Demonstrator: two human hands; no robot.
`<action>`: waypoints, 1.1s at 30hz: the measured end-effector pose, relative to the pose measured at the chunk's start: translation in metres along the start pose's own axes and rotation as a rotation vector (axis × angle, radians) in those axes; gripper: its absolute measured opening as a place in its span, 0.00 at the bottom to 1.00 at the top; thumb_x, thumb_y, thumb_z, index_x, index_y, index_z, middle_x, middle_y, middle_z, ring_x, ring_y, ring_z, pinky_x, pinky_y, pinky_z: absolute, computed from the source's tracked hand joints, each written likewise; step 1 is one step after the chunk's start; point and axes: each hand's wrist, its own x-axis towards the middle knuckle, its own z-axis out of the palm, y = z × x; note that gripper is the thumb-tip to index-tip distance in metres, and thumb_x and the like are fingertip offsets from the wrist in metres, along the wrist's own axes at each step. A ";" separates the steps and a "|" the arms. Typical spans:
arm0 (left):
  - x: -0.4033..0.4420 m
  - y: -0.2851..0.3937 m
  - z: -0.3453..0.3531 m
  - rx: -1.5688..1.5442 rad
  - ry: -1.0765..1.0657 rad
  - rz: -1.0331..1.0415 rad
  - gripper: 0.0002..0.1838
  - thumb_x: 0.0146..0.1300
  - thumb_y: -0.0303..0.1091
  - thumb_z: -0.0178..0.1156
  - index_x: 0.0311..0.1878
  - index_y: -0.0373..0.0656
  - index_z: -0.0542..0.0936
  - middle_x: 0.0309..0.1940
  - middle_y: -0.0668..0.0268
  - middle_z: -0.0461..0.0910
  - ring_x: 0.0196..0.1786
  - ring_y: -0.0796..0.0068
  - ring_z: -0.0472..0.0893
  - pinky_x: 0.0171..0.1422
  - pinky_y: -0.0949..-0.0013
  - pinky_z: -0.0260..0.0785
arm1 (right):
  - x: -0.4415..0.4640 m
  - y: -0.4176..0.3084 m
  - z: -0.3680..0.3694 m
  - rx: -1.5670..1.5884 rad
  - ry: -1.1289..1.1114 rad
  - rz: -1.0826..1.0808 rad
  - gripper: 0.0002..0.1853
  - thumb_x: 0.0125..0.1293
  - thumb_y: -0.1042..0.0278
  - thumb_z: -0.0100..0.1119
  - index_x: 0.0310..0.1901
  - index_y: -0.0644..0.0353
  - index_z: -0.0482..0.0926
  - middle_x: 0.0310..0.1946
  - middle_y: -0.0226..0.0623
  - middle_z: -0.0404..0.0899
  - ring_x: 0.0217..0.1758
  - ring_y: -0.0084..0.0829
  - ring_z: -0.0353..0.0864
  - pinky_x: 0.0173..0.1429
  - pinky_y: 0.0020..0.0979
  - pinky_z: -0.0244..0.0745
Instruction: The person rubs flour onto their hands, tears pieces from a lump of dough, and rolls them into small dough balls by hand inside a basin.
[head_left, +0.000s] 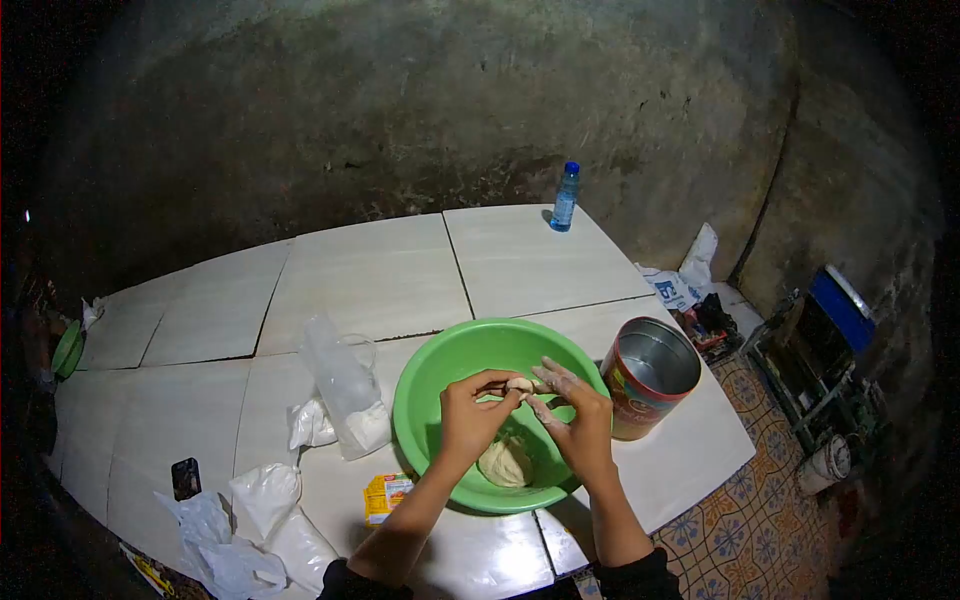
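Observation:
Over the green basin point(415, 375), a small pale piece of dough point(519, 384) is held up between my two hands. My left hand point(474, 412) pinches it between thumb and fingertips. From the other side, my right hand point(582, 420) has its thumb and fingers at the piece, and those fingers are dusted white with flour. A larger lump of dough point(506, 464) lies in the bottom of the basin, below the hands.
Right of the basin stands an open tin point(640, 408). Bags of white powder point(365, 430), a yellow packet point(385, 497), a phone point(186, 479) and a crumpled plastic bag point(215, 545) lie to the left. A water bottle point(565, 198) stands near the back edge.

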 end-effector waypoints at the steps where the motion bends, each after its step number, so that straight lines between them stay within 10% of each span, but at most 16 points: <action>1: 0.000 0.000 0.000 0.001 0.005 -0.007 0.10 0.56 0.20 0.63 0.43 0.33 0.82 0.38 0.62 0.84 0.40 0.77 0.83 0.48 0.74 0.78 | 0.000 0.001 0.000 0.000 0.000 0.002 0.15 0.56 0.75 0.67 0.46 0.64 0.82 0.40 0.45 0.84 0.40 0.35 0.85 0.40 0.30 0.80; 14: 0.002 -0.006 0.000 -0.182 -0.110 -0.202 0.18 0.69 0.36 0.55 0.58 0.38 0.77 0.53 0.56 0.79 0.53 0.71 0.79 0.52 0.70 0.78 | 0.003 0.014 0.000 0.066 0.045 0.120 0.10 0.54 0.75 0.68 0.39 0.66 0.83 0.31 0.39 0.85 0.31 0.26 0.85 0.38 0.26 0.78; 33: 0.002 -0.002 -0.008 -0.318 -0.234 -0.390 0.16 0.70 0.33 0.54 0.55 0.33 0.77 0.51 0.59 0.78 0.52 0.73 0.79 0.57 0.69 0.76 | 0.003 0.012 0.004 0.049 -0.053 0.110 0.12 0.56 0.72 0.67 0.42 0.63 0.84 0.34 0.42 0.84 0.33 0.31 0.83 0.35 0.28 0.76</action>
